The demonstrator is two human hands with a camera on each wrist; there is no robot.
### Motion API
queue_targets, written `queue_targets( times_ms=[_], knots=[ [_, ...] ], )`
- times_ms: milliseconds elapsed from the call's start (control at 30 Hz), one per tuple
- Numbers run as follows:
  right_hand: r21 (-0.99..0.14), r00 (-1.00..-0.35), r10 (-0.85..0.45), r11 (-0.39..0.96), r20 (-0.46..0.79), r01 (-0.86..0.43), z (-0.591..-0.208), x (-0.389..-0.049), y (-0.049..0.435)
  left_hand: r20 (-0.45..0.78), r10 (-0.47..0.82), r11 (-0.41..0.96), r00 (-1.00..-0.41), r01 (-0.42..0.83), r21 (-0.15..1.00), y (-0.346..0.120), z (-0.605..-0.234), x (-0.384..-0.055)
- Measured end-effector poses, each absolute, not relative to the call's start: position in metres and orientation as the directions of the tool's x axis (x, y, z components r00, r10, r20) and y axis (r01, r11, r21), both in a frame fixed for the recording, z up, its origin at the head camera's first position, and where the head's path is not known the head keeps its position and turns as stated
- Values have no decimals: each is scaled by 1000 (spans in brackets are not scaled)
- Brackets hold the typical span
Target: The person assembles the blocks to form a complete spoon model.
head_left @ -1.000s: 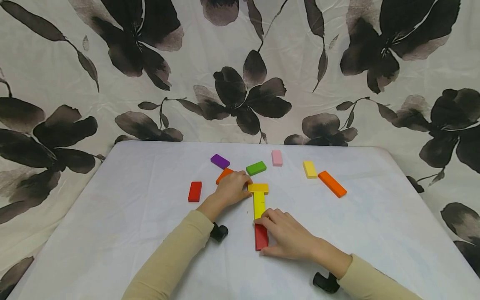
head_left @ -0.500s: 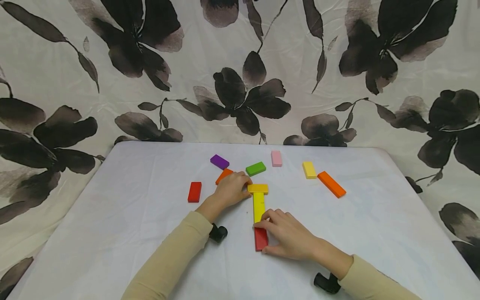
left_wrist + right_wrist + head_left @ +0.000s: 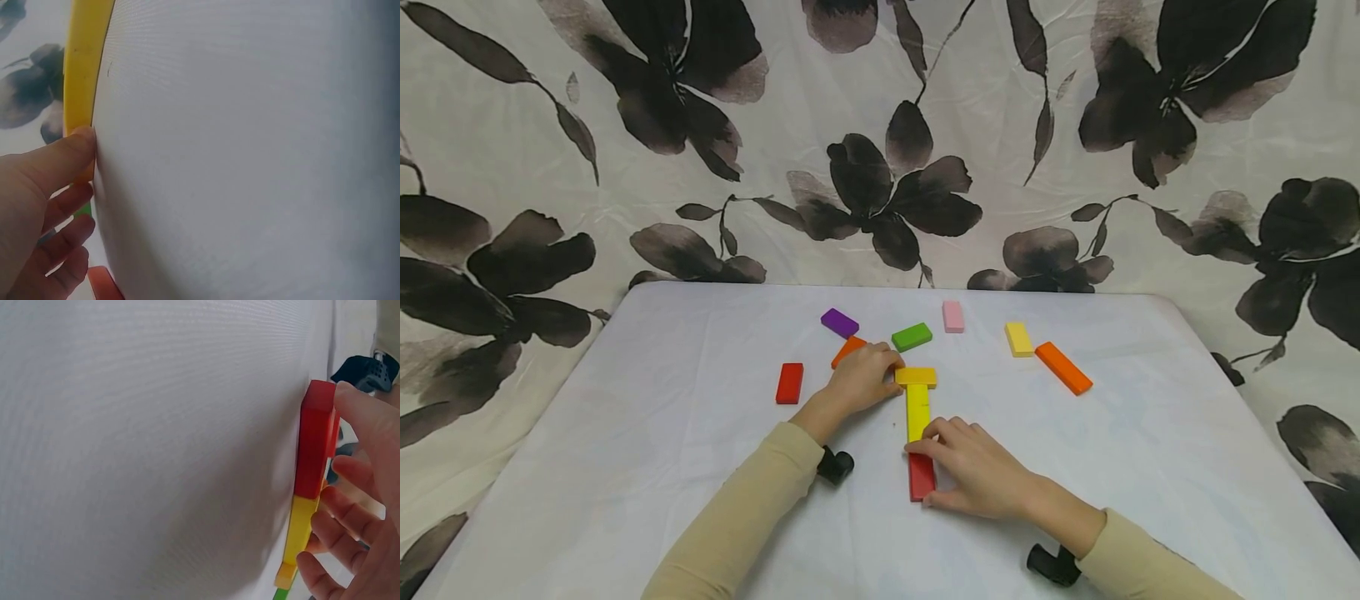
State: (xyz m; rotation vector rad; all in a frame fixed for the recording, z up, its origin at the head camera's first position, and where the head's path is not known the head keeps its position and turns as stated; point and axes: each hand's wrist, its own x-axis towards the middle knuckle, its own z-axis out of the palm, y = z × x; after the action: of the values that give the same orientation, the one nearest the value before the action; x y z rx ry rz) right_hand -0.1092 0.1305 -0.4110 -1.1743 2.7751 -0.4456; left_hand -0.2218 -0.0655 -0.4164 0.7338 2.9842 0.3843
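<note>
A T shape of blocks lies in mid-table: a short yellow block (image 3: 917,377) across the top, a long yellow block (image 3: 918,410) below it, and a red block (image 3: 922,480) at the near end. My left hand (image 3: 863,375) pinches the left end of the crosswise block between thumb and forefinger. With its thumb at the near end and forefinger across the joint with the yellow, my right hand (image 3: 976,477) grips the red block lengthwise. In the right wrist view the red block (image 3: 315,444) stands end to end with the long yellow one (image 3: 299,530).
Loose blocks lie around: red (image 3: 789,383) at left, purple (image 3: 839,322), orange (image 3: 847,352) partly behind the left hand, green (image 3: 912,337), pink (image 3: 952,317), yellow (image 3: 1019,339) and a longer orange one (image 3: 1064,368) at right. A floral cloth (image 3: 820,100) hangs behind the white table (image 3: 700,500).
The right forefinger has shifted very slightly at the top of the red block. Otherwise the hands and blocks keep their places.
</note>
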Motion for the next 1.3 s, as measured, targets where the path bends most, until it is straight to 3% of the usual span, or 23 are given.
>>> queue_targets(
  times_ms=[267, 433, 733, 1067, 1300],
  knots=[
    [-299, -709, -702, 663, 71, -687, -405, -110, 134, -19, 448, 857, -894, 423, 293, -69, -417, -220],
    [-309, -730, -674, 674, 113, -671, -400, -113, 141, 30, 463, 844, -886, 451, 292, -73, -415, -216],
    [-305, -738, -641, 675, 210, -672, -393, -123, 157, 118, 561, 779, -819, 571, 258, -79, -409, -199],
    [-296, -731, -610, 669, 305, -682, -389, -144, 172, -9, 638, 758, -770, 625, 188, -70, -405, -175],
    [-301, -750, -583, 688, 312, -660, -391, -158, 183, -32, 640, 763, -768, 630, 145, -69, -411, -169]
  ],
)
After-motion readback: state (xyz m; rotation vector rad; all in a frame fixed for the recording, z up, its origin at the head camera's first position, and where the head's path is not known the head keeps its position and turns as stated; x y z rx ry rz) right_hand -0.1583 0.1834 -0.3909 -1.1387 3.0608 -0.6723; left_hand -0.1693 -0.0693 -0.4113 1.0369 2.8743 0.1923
